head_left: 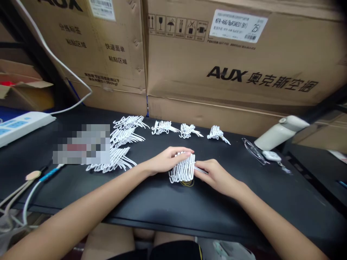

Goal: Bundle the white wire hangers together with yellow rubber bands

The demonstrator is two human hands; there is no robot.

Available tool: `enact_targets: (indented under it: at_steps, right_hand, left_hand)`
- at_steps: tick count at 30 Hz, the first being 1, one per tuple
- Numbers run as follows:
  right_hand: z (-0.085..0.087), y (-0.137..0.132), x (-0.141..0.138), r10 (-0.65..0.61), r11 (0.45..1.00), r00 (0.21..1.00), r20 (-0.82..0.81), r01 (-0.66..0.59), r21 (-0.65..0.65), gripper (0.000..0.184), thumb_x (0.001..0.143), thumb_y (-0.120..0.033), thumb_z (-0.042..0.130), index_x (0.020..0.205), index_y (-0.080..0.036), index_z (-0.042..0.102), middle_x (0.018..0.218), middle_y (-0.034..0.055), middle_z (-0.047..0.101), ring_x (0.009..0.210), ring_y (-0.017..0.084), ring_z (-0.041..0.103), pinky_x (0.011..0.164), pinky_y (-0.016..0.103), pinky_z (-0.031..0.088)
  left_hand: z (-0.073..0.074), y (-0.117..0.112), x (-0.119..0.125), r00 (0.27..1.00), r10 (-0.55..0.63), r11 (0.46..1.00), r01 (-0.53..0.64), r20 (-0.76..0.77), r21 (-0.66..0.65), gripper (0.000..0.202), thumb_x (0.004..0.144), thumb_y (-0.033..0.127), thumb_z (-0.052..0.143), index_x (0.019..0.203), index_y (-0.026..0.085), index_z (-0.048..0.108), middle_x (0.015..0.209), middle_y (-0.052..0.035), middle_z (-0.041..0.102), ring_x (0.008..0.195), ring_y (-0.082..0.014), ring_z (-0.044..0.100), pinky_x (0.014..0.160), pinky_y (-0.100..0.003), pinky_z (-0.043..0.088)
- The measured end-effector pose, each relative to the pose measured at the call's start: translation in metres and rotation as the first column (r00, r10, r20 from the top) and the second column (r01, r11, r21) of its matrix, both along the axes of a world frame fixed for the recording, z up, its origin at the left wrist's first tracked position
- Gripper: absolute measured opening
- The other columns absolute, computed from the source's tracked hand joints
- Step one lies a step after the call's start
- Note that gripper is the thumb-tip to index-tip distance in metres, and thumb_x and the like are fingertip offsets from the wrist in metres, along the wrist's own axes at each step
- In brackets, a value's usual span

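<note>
My left grip (pixel 166 159) is closed around the white hooks (pixel 182 172); my right grip (pixel 217 175) pinches their stems (pixel 200 170). Even, gentle pressure should keep them aligned.

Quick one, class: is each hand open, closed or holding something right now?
Left hand: holding the white hooks at their far side.
Right hand: closed on the same bundle's right side.

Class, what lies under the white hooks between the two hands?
Thin yellow bands peek out from under the hooks onto the black table; anything further beneath is covered.
</note>
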State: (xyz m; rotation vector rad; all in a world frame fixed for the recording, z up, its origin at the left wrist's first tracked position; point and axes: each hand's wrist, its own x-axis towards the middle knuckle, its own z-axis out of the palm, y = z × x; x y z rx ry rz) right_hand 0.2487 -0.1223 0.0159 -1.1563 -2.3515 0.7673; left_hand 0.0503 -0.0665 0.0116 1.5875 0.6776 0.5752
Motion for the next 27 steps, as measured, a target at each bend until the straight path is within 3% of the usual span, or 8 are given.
enact_targets:
  at_steps: [9,15,21,27]
  right_hand:
    - [-0.001,-0.002,-0.004,0.023,1.0,0.999,0.035,-0.023,0.009,0.024,0.095,-0.029,0.039,0.078,-0.016,0.05,0.066,-0.0029,0.05,0.054,0.008,0.039,0.054,0.021,0.031]
    - [-0.002,-0.005,-0.007,-0.02,0.995,0.978,0.209,0.0,0.095,0.022,0.096,-0.027,0.037,0.077,-0.018,0.046,0.071,0.0006,0.056,0.056,0.011,0.047,0.055,0.023,0.033]
    - [-0.004,-0.01,-0.012,-0.062,0.982,0.942,0.33,-0.002,0.188,0.024,0.095,-0.025,0.038,0.072,-0.018,0.046,0.066,0.0013,0.056,0.052,0.013,0.049,0.052,0.025,0.029]
    - [-0.009,-0.011,-0.015,-0.056,0.968,0.961,0.272,-0.015,0.251,0.025,0.094,-0.024,0.038,0.072,-0.018,0.047,0.067,0.0013,0.057,0.052,0.012,0.049,0.052,0.024,0.031]
  left_hand:
    - [-0.01,-0.003,0.004,0.992,0.127,0.991,-0.128,0.015,0.042,0.042,0.084,0.049,0.052,0.095,0.013,0.069,0.091,-0.0065,0.069,0.085,-0.0185,0.061,0.075,-0.026,0.045]
    - [-0.011,-0.005,0.006,0.985,0.175,0.985,-0.175,-0.009,0.009,0.048,0.086,0.055,0.044,0.088,0.013,0.068,0.079,-0.0043,0.067,0.074,-0.0164,0.059,0.07,-0.026,0.044]
    - [-0.008,-0.008,0.007,0.983,0.178,0.984,-0.178,-0.033,0.003,0.046,0.081,0.055,0.053,0.099,0.015,0.067,0.097,-0.0071,0.07,0.094,-0.0218,0.062,0.084,-0.031,0.045]
    - [-0.003,-0.01,0.005,0.99,0.135,0.988,-0.131,-0.041,0.076,0.031,0.075,0.042,0.065,0.09,0.015,0.071,0.097,-0.0074,0.072,0.097,-0.0229,0.063,0.09,-0.032,0.045]
